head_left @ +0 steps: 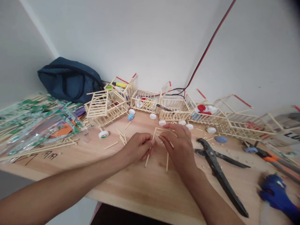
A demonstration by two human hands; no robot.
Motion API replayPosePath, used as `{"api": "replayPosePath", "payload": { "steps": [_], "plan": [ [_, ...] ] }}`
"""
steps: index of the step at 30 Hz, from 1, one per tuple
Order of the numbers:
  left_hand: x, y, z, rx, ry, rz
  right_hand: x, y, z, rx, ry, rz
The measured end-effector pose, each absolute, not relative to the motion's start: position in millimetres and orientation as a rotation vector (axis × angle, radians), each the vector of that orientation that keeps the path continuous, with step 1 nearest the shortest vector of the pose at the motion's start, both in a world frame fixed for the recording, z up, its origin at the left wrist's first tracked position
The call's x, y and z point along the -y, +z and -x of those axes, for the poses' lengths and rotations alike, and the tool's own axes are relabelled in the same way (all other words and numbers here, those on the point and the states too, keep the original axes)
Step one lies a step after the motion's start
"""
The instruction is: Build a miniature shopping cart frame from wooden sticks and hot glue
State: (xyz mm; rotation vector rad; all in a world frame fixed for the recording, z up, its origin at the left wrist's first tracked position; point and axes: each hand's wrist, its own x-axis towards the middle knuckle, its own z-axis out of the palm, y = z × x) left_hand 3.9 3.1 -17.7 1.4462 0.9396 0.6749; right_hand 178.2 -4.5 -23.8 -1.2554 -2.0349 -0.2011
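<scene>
Your left forearm (77, 178) and right forearm (206, 193) lie nearest, reaching in from 8 and 5 o'clock, if you take the stick frame (154, 133) between your hands as the centre of the dial. Under everything spreads the wooden table (150, 190). Along its far side, from 10 o'clock round to nearly 3, stands a row of stick carts (175, 109), several with red-tipped handles. At 9 o'clock sprawls a heap of sticks and clear packets (47, 128), and a dark blue bag (70, 79) leans behind it at 10. The black pliers (223, 181) rest at 4 o'clock, their handles splayed; farther out that way sits a blurred blue glue gun (276, 190). Your left hand (142, 147) pinches the frame's left leg between thumb and fingers. Your right hand (177, 142) bends over its far right side, fingertips near the cross stick; you cannot tell from here whether they clamp anything. The frame's two legs point towards you, at 7 and 5. A blue cap (131, 117) lies at 10 o'clock, and short loose sticks (111, 145) are scattered at 9.
</scene>
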Motion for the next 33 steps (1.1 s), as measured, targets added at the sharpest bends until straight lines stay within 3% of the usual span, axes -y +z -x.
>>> {"api": "replayPosePath", "payload": {
  "steps": [33],
  "plan": [
    [-3.7,-15.4,-5.6,-0.966,0.693,-1.361,4.0,-25.2,-177.4,2.059,-0.222,1.182]
  ]
}}
